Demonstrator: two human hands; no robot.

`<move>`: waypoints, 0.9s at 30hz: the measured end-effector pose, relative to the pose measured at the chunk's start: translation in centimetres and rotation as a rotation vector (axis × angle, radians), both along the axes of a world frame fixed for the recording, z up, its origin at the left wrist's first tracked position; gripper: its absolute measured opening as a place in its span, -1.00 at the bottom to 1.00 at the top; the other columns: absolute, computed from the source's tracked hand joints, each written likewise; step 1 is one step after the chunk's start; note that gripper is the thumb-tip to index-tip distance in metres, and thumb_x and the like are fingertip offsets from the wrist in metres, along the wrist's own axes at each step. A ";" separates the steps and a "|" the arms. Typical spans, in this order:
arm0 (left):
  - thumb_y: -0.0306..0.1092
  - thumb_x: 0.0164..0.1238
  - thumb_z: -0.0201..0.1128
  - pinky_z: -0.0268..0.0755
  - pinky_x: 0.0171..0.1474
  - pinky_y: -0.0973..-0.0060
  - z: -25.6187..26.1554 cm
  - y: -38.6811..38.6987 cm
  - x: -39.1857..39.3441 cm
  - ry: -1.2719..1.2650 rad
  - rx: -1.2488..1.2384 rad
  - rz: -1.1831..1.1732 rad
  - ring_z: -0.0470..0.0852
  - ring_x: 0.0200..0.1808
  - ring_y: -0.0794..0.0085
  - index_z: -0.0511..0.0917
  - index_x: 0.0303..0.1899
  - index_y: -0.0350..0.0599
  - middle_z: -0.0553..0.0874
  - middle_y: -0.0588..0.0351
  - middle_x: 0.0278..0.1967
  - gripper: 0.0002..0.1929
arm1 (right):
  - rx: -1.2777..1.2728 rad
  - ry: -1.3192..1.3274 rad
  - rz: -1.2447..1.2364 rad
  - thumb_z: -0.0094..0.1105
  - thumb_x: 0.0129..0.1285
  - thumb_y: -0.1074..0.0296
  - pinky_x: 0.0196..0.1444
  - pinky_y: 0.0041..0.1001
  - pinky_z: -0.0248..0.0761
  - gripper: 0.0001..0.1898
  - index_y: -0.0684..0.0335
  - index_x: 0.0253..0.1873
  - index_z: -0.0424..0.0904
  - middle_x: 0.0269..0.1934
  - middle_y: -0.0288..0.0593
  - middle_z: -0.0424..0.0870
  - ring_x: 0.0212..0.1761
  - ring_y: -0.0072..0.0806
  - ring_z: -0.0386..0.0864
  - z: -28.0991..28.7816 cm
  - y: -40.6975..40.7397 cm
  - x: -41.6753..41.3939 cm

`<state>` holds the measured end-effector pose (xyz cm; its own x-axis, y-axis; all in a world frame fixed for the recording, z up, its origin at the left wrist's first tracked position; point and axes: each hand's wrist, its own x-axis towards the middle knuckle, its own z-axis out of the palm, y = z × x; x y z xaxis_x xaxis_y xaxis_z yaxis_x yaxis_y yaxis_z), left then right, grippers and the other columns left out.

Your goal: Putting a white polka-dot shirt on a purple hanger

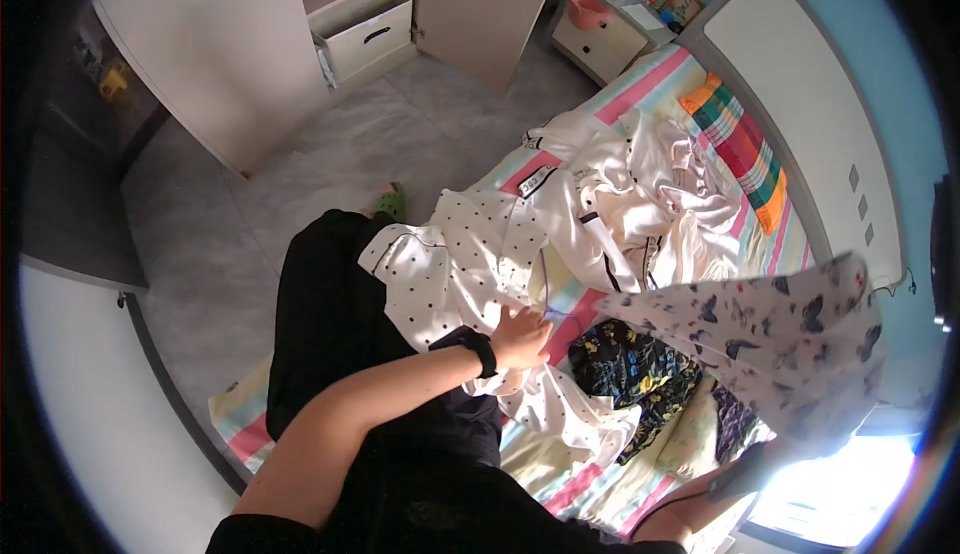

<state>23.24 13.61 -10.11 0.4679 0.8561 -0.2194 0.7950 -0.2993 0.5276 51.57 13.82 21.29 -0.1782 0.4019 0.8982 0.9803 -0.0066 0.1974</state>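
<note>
My left hand, with a black band at the wrist, rests over a white garment with black dots, which lies across my lap and the bed. Its fingers are bent, and whether they grip the cloth is unclear. Just past them shows a thin purple cord or wire. On the right, a pale butterfly-print cloth is raised above the bed. My right hand is at its lower edge, mostly covered by the cloth and blurred, and it holds the cloth up. Below lies a black floral garment.
White and pale pink garments are heaped on the striped bed. A plaid pillow leans by the headboard. Beyond the floor stand an open wardrobe with a storage box and a nightstand. Bright light enters at lower right.
</note>
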 end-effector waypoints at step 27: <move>-0.53 0.21 0.10 0.33 -0.08 0.48 26.3 -8.1 -24.0 -0.835 0.077 0.360 0.52 -0.21 0.43 0.41 -0.39 -0.18 0.56 0.08 -0.36 -0.96 | -0.602 1.037 0.681 0.05 0.25 0.29 0.13 -0.39 0.32 -0.49 0.38 0.24 0.23 0.11 -0.07 0.44 0.10 -0.36 0.43 -16.8 -3.2 -7.1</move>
